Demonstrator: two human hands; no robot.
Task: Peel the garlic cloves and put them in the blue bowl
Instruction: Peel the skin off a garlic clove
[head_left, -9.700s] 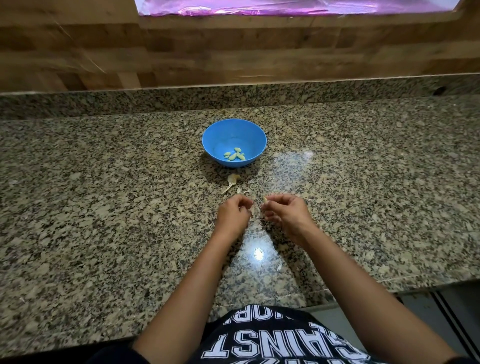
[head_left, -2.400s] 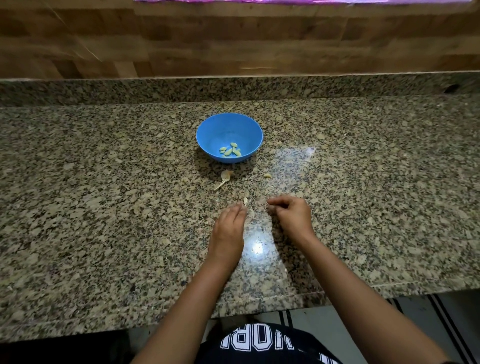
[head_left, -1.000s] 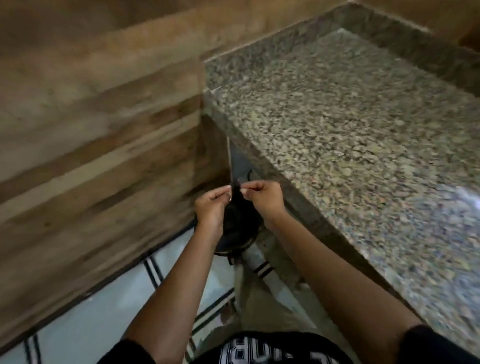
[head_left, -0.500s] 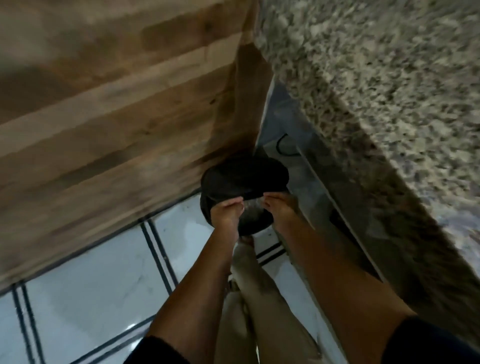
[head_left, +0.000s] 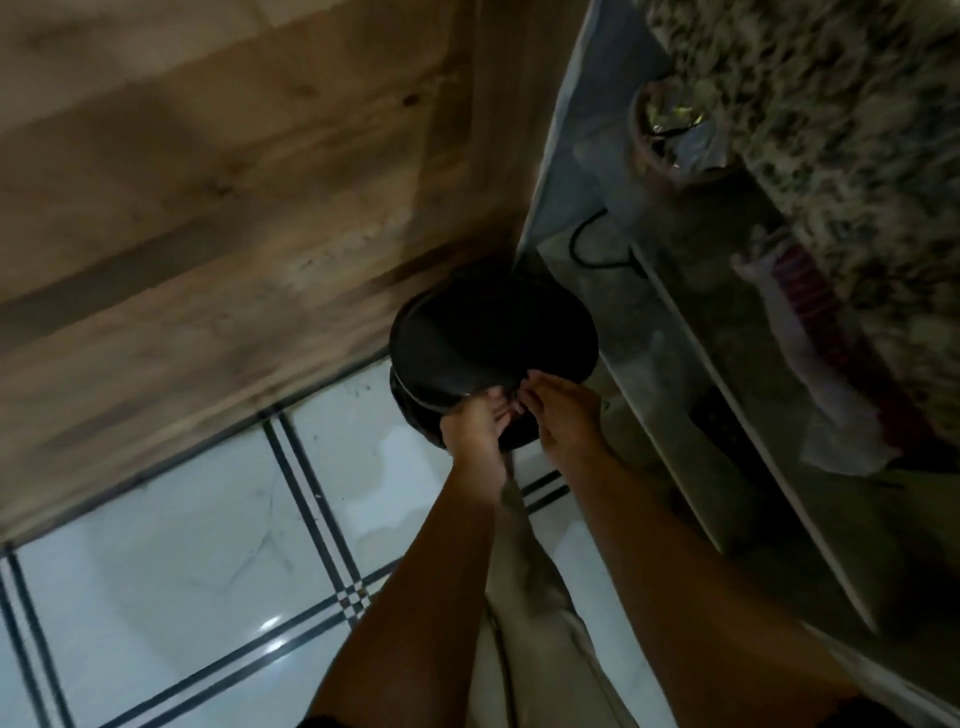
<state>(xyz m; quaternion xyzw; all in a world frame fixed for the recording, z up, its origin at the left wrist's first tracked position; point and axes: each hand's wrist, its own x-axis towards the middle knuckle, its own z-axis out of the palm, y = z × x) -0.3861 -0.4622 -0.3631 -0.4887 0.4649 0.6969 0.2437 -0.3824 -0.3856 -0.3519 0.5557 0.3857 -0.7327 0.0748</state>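
The left hand (head_left: 475, 426) and right hand (head_left: 563, 415) meet over the black bin (head_left: 467, 338) on the floor, fingertips bunched close, maybe to drop garlic skin in; what they pinch is too blurry to tell. No clove or blue bowl shows, so which way a clove points cannot be told.

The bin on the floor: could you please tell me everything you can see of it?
The bin is round, black and plastic-looking. It stands on the white tiled floor in the corner by the wooden wall. Its lid appears raised and tilted back, with a thin pale line along the rim. The left hand and right hand meet over its near edge; whether they touch it is unclear.
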